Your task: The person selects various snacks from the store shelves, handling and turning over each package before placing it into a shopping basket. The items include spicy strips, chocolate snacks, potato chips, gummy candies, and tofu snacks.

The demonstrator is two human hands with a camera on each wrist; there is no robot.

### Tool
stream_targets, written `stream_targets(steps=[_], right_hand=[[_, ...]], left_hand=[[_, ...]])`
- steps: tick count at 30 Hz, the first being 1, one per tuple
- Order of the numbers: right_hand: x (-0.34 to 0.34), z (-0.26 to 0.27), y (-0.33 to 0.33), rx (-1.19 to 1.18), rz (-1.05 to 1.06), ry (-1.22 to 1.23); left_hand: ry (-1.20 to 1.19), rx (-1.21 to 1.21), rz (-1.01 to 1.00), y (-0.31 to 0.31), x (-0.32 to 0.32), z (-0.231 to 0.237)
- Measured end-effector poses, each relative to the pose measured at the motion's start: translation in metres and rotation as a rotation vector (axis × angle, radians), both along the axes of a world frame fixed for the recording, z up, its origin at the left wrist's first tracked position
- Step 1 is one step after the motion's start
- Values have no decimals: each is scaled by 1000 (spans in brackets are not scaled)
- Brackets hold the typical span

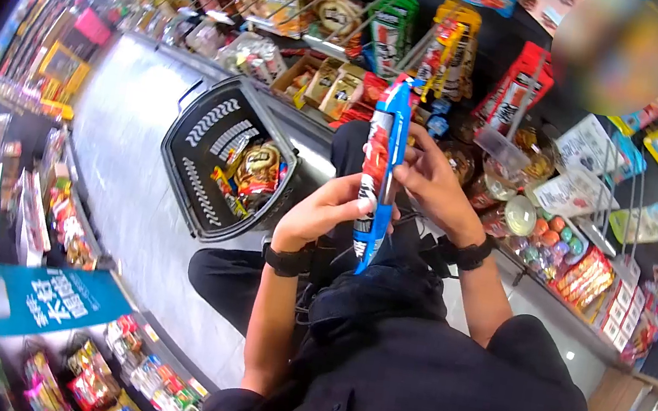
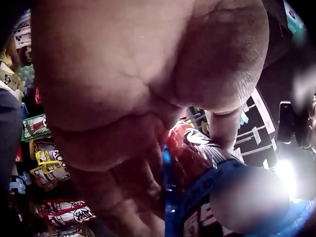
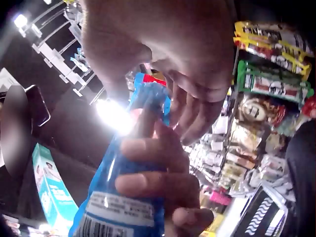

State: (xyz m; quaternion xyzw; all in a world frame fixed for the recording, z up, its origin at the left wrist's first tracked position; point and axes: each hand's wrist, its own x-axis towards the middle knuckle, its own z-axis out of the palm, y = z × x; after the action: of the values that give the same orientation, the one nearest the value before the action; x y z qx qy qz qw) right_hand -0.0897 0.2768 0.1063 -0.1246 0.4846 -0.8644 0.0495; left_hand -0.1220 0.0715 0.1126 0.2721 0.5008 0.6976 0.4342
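A blue snack bag [image 1: 377, 153] with a red picture and white lettering is held upright in front of the body, seen nearly edge-on in the head view. My left hand [image 1: 326, 215] grips its lower part, thumb across the printed front. In the right wrist view, the left fingers [image 3: 143, 170] lie across the bag's back, above a white label with a barcode. My right hand [image 1: 441, 186] holds the bag's upper edge; from the right wrist, thumb and fingers sit on either side of its top end [image 3: 148, 89].
A dark shopping basket [image 1: 171, 182] holding several snack packs [image 1: 252, 177] stands on the floor at left. Shelves ahead and to the right carry hanging bags, including a green pouch [image 1: 391, 32] and a red pouch [image 1: 515, 89]. Metal hooks jut out there. A teal sign [image 1: 47, 299] fronts the left shelf.
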Motion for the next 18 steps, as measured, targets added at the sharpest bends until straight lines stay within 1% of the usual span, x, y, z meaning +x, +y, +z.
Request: stream_targets(steps=[2, 3, 4, 5, 6, 7, 8, 14, 18], right_hand=[[-16, 17, -21, 31, -15, 45], [-24, 25, -24, 61, 52, -26], [-33, 26, -32, 89, 5, 21], [-44, 26, -43, 114, -43, 70], [-53, 27, -53, 138, -94, 122], [-59, 27, -62, 154, -139, 127], [-62, 30, -70, 149, -124, 109], [-67, 43, -106, 71, -81, 40], [-65, 49, -116, 84, -63, 40]], left_hand=[[-16, 44, 72, -13, -2, 0], [-18, 53, 152, -19, -2, -3], [-22, 61, 233, -27, -1, -7], [33, 8, 280, -36, -4, -9], [27, -27, 406, -39, -1, -11], [18, 1, 453, -42, 2, -10], [8, 29, 498, -46, 4, -9], [-110, 128, 591, -67, 17, -13], [-158, 140, 582, -76, 22, -9]])
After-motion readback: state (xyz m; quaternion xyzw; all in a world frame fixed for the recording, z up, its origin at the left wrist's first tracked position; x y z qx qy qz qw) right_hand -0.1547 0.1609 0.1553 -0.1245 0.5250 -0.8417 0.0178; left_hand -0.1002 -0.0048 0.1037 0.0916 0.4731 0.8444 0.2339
